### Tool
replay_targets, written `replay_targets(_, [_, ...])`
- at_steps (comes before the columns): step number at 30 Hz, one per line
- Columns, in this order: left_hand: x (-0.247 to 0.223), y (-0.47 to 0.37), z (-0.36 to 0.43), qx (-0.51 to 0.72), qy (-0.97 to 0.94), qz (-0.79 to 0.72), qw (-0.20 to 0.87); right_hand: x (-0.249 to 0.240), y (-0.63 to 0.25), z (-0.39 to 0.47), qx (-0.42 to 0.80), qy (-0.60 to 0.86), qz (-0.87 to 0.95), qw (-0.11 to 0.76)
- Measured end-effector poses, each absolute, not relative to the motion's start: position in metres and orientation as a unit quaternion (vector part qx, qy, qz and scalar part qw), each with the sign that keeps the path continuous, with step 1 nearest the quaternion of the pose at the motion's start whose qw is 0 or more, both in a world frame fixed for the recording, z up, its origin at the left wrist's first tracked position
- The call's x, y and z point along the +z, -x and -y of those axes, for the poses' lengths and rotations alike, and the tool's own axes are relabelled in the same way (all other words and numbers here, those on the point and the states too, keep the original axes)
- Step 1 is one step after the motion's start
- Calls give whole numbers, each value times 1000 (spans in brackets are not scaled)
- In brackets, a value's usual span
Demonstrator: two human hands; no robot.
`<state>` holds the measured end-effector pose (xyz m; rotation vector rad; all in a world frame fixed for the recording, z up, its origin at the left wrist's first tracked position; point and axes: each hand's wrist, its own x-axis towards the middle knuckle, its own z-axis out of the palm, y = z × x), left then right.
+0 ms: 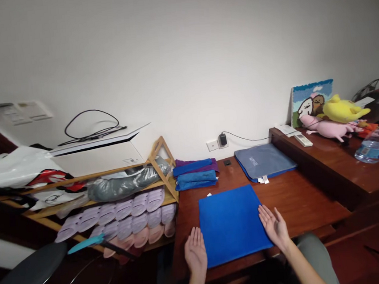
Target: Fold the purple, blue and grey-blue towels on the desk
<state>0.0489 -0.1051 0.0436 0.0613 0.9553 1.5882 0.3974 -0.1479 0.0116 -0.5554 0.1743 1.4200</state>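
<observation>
A flat blue cloth [233, 225], square in outline, lies on the brown wooden desk [312, 197] in front of me. My left hand [196, 250] is at its left edge, palm up with the fingers stretched out. At the right edge is my right hand [274, 225], also palm up, fingers straight and the thumb apart. Neither hand holds anything. Behind the cloth are folded blue and purple cloths [196, 179] at the left. A stack of grey and blue cloths [261, 159] with white tags lies at the back right.
Left of the desk stands a wooden rack [168, 179] with rows of slippers [139, 211] and a white box [100, 157]. On the raised right surface are a water bottle [375, 144], a remote control [303, 140], a pink plush toy [327, 128] and a yellow one [342, 108].
</observation>
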Motion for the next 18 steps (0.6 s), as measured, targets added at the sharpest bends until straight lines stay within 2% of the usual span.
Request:
replay_targets(4, [52,-85,106,706,-85,-389,585,12,-392,151,644,241,-54,724])
replay_targets(9, [56,-130,104,621,-109,-332,701,7,-378,151,660,246,-49,708])
replay_targets(13, [44,-103,97,627,-50,-379,679,-1,-396,157,640,272,-58,716])
replay_targets(18, [39,-61,90,648,-65,-418,633,3,-413,160,640,287,-37,712])
